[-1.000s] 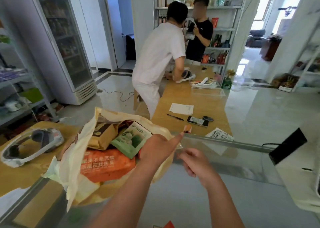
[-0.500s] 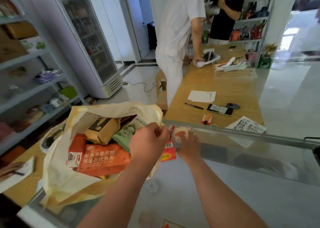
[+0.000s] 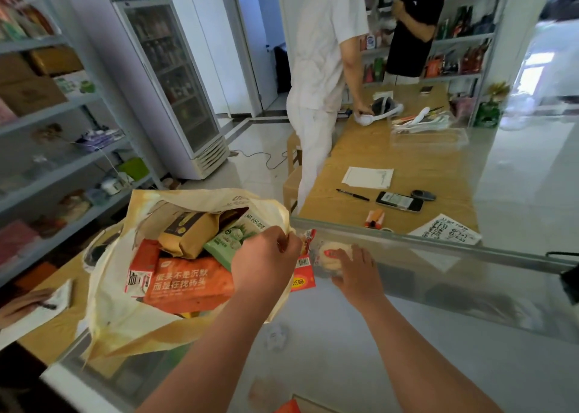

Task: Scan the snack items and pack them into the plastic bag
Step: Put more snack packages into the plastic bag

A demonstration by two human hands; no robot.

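Two hands have closed in on the plastic bag [image 3: 119, 303] since a second ago. The left hand [image 3: 266, 256] pinches its rim open. The right hand [image 3: 360, 274] has its fingers [image 3: 351, 254] curled round a wrapped bun [image 3: 326, 262] at the bag's 3 o'clock, so it likely goes in next

Two bare arms and hands over the glass counter [image 3: 329, 359]

The left forearm [image 3: 200, 353] and the right forearm [image 3: 416, 359] are uncovered for all the length that shows, bare skin from the wrists back to the near side of the counter. The left forearm looks thick and rounded, and the right one slimmer. The left hand [image 3: 266, 257], over the counter's left part, shows a broad back and a row of rounded knuckles. The right hand [image 3: 357, 271], near the counter's far rim, shows its back and bare fingers [image 3: 347, 262]. Finer marks on the skin are too blurred to tell.
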